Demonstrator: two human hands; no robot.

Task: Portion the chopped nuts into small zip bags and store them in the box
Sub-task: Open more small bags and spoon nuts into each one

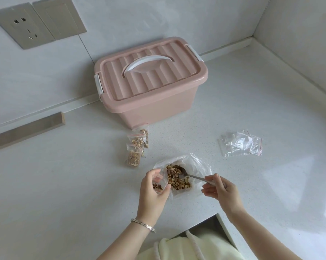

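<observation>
Pale fleece clothing [192, 246] is showing at the bottom edge, with both forearms reaching up over the counter [64, 184]. Between the two hands, chopped nuts [175, 180] are lying in an open clear bag [199, 164]. The right hand [222, 188] is pinching the spoon [186, 174] by its handle between its fingers [212, 178]. The bowl is resting among the nuts, probably to lift a scoop. The left hand [154, 186] is curling its fingers round a small zip bag [158, 186], holding the mouth open just beside the pile, likely so that little spills. Beyond the left fingers, filled bags [135, 149] are waiting near the box [150, 102], whose lid [149, 72] is sitting shut. Beyond the right fingers, empty zip bags [241, 144] are lying well apart from the nuts.
</observation>
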